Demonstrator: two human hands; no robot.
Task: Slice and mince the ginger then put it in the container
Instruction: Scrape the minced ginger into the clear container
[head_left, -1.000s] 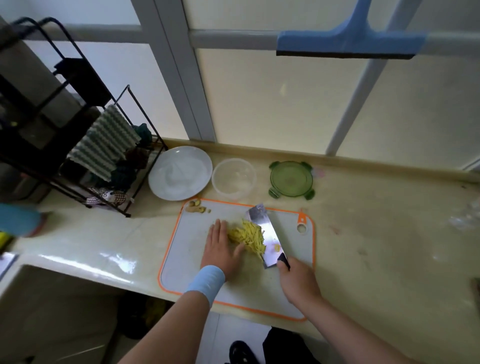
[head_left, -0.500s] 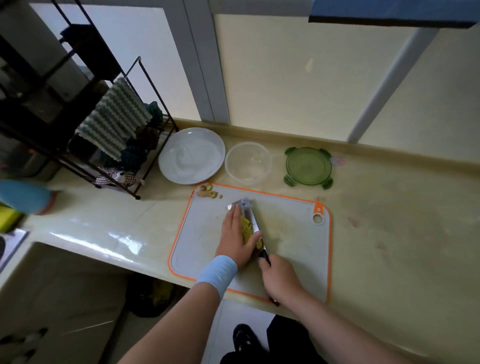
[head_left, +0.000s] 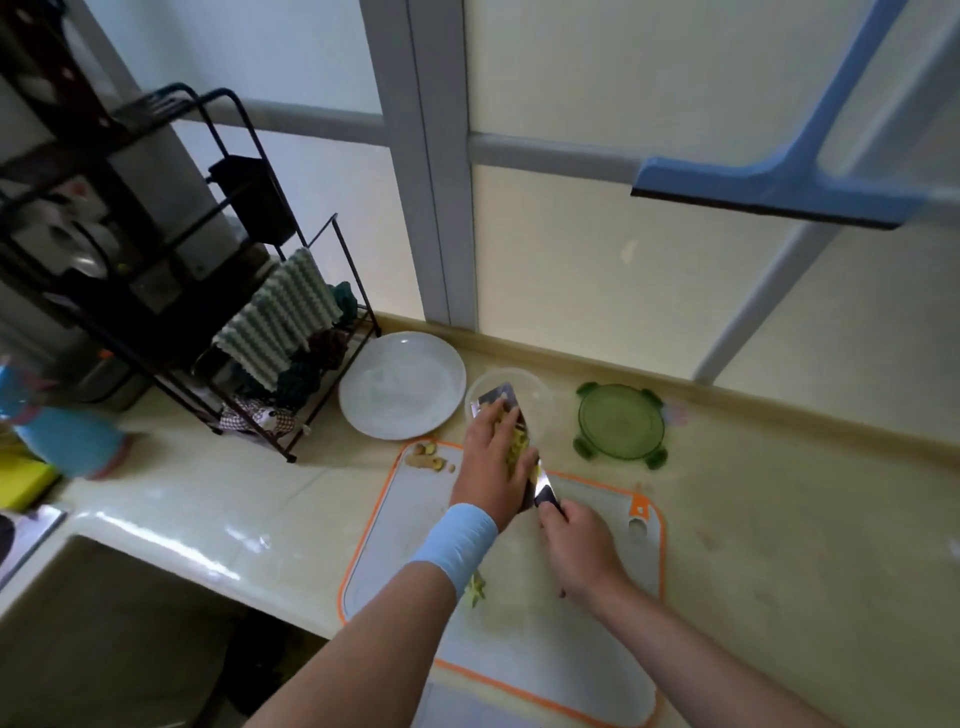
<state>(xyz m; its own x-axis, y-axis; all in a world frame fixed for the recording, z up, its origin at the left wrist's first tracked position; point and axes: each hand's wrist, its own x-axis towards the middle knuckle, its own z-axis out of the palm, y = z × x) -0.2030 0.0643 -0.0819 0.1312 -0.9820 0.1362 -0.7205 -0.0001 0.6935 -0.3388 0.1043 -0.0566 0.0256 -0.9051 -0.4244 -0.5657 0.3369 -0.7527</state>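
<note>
Ginger (head_left: 517, 448), pale yellow shreds, on knife (head_left: 497, 399)

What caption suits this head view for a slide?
Left hand presses cut ginger against the knife held by right hand over the container.

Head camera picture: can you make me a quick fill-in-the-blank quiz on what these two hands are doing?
The right hand grips the ____ by its handle. The left hand presses the ginger strips against its blade, above the clear ____. The lid lying beside that is ____. The cutting board has an ____ rim.
Missing words: knife, container, green, orange.
</note>
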